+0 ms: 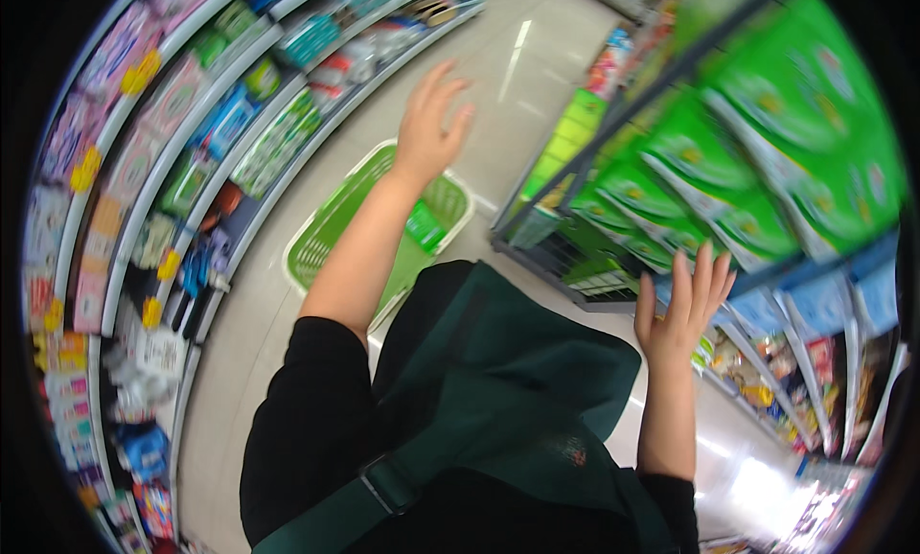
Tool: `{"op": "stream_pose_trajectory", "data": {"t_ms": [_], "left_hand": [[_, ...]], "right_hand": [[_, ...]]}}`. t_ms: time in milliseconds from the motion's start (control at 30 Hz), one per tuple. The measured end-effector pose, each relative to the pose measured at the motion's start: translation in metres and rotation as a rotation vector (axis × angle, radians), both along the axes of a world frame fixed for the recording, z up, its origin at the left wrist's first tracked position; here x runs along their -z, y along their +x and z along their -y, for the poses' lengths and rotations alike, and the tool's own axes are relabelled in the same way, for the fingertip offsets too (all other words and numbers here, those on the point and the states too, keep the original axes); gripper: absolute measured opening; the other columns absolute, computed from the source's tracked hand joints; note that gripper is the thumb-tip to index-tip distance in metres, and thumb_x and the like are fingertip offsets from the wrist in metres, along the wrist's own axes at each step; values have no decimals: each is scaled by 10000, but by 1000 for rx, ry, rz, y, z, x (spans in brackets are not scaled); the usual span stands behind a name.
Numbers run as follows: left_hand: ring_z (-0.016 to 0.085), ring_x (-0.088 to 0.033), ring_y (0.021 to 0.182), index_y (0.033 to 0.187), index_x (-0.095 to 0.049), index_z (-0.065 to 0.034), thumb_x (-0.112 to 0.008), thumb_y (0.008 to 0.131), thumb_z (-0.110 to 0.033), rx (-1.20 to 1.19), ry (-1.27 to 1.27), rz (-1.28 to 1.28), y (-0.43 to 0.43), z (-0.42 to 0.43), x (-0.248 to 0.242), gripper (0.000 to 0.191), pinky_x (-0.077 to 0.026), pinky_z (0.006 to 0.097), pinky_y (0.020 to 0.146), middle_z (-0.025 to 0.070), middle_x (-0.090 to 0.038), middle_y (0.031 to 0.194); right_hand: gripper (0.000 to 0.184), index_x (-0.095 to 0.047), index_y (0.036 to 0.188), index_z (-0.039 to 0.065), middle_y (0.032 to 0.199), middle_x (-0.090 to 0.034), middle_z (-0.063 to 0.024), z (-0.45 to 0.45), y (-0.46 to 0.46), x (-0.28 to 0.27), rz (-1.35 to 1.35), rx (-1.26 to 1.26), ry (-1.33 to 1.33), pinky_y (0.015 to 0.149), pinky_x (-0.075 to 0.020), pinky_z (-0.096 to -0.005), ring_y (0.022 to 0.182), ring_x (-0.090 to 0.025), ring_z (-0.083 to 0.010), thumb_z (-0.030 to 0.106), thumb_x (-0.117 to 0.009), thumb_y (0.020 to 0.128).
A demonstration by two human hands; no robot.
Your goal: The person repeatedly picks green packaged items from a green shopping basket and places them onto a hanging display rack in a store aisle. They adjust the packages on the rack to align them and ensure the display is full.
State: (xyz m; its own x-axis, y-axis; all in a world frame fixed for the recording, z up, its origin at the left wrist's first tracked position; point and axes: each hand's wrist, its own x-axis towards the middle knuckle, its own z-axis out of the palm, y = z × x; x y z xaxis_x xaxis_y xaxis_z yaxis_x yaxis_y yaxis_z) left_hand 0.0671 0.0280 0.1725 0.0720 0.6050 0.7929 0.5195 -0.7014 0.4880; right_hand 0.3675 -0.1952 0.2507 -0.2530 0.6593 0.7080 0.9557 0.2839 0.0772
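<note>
My left hand (431, 126) is raised in the air over the far side of a green plastic shopping basket (327, 223), fingers apart and holding nothing. The basket has a white rim and stands on the floor, partly hidden by my left forearm. Inside it lies a bright green package (425, 227). On the right, my right hand (679, 302) is spread open beside stacked green plastic-wrapped packs (690, 187). Whether its fingertips touch the lowest packs cannot be made out. I wear a dark green apron (496, 381) over black clothing.
Curved-looking store shelves (176, 123) with packaged goods run along the left. A dark metal wire rack (575, 158) bears the green packs on the right. Further shelves (776, 381) stand at the lower right. Pale glossy floor tiles (532, 58) run between them.
</note>
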Motion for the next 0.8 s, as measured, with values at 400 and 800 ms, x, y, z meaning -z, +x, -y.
{"op": "stream_pose_trajectory", "data": {"t_ms": [400,800], "left_hand": [[316,-570,1091,1272,-491,-23,-609,880,-277,-746,-1648,1141,-151,29,419,481,-472,463,860,184,-524,1254],[344,-633,877,1162,-571,-11,-636,901,-229,-719,-1051,451,-113,7,385,346,-496,429,812,192,-644,1059]], "right_hand": [[226,-633,1033,-12,1080,-666,-168,22,-48,142,-391,-172,-812,933,-489,-436,1010,-636,-353,-17,-640,808],[290,-623,1084,-7,1078,-671,-173,11,-57,145,-440,-216,-871,851,-531,-397,964,-656,-344,-7,-670,797]]}}
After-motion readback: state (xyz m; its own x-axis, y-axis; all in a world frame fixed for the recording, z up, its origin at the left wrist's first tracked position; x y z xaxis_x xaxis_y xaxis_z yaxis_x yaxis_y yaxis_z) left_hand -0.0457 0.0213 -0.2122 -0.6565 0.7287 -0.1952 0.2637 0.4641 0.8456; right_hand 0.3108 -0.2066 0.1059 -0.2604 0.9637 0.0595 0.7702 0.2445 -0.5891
